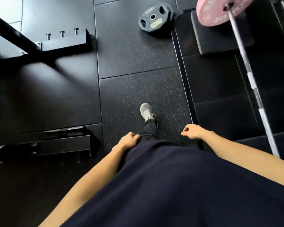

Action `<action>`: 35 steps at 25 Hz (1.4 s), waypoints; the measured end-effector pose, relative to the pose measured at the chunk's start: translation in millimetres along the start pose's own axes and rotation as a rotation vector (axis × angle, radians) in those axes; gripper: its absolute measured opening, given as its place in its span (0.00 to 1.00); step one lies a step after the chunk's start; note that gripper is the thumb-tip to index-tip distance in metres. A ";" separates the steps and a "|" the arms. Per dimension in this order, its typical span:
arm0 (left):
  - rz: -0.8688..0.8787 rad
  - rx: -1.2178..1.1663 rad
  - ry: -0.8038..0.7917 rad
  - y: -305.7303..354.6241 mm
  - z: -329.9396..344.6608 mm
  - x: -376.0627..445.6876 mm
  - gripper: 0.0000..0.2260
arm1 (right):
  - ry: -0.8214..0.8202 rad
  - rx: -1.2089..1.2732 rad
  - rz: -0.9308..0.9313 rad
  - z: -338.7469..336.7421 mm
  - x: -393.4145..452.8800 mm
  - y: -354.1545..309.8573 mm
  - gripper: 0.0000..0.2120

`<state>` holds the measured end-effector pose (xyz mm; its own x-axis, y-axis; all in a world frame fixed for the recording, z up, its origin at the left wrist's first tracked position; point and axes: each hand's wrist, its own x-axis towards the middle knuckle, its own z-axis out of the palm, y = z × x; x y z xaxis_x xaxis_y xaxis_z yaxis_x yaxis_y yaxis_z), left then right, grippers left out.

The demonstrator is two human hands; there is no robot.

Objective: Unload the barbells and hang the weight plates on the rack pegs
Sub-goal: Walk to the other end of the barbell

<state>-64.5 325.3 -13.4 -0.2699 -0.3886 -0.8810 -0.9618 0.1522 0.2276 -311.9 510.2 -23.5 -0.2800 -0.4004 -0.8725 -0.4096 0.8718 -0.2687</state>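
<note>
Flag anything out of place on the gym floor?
One black weight plate lies flat on the rubber floor ahead, off any peg. A pink plate is still loaded on the barbell at right. Both hands hold nothing.

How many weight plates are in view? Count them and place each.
2: a black plate flat on the floor ahead, and a pink plate on the barbell at upper right. Others may lie outside the frame.

The pink plate is showing partial white lettering, cut off and unreadable; the black plate is carrying pale print, too blurred to be read
</note>
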 end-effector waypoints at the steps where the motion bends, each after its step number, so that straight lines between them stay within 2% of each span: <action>1: -0.003 -0.002 -0.012 11.1 -17.1 15.3 0.21 | -0.013 -0.020 -0.003 -16.6 15.3 -12.4 0.08; 4: 0.037 0.035 0.005 55.8 -109.6 68.2 0.20 | -0.016 -0.038 -0.005 -91.7 65.7 -63.2 0.10; 7: 0.085 0.073 0.047 101.5 -210.0 102.0 0.14 | 0.021 -0.035 -0.028 -175.8 102.5 -125.6 0.07; 9: 0.073 0.059 0.081 126.5 -265.1 130.4 0.16 | 0.086 0.026 -0.029 -226.4 133.2 -159.4 0.05; 13: 0.073 0.051 0.060 177.4 -345.2 183.0 0.18 | 0.122 0.037 -0.064 -309.6 197.3 -215.8 0.04; 17: 0.037 0.039 0.034 231.9 -415.3 249.3 0.19 | 0.036 -0.008 -0.069 -404.0 272.7 -260.3 0.07; 24: -0.012 -0.047 0.110 331.9 -560.3 315.6 0.20 | -0.013 -0.064 -0.101 -584.0 365.2 -355.7 0.07; 28: -0.022 -0.170 0.122 365.0 -625.9 358.1 0.19 | -0.038 -0.089 -0.124 -654.4 415.5 -416.3 0.08; 32: -0.010 -0.109 0.026 388.7 -706.8 420.0 0.19 | -0.051 -0.127 -0.102 -714.1 479.5 -484.7 0.07; 35: 0.017 -0.052 0.001 398.7 -797.5 474.0 0.19 | -0.020 -0.135 -0.062 -760.9 526.1 -538.7 0.08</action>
<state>-612.4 -522.9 -9.4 -0.2867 -0.3868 -0.8765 -0.9580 0.1120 0.2639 -899.1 -384.8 -27.2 -0.2338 -0.4455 -0.8642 -0.5393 0.7990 -0.2660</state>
